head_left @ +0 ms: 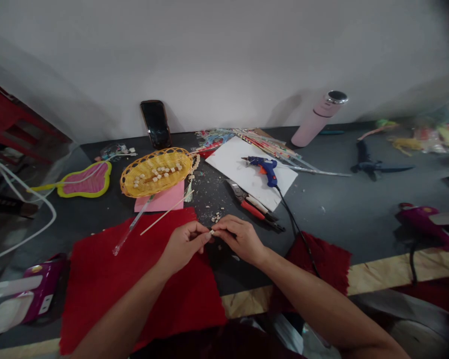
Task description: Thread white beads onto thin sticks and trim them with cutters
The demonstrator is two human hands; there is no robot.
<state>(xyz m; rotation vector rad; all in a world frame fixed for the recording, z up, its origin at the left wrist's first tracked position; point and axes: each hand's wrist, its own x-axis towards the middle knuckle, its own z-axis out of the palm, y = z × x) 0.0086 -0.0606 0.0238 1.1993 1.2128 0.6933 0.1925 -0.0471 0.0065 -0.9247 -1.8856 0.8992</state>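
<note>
Both hands meet over the dark table in the middle of the view. My left hand point(186, 243) pinches a tiny pale piece point(211, 232) between thumb and forefinger. From the other side, the fingers of my right hand point(243, 239) close on the same piece; its exact kind is too small to make out. Just beyond the fingertips lies a small pile of pale bits point(216, 217). Similar little pale pieces rest inside a yellow woven basket point(125, 182) to the left. Under my left forearm is a red cloth point(97, 279).
A blue glue gun point(265, 167) lies on white paper point(228, 154), its cord running toward the front edge. Pliers point(250, 204) sit beside it. A pink bottle point(314, 124) and a phone point(155, 124) stand at the wall. A thin stick point(164, 214) crosses the red cloth.
</note>
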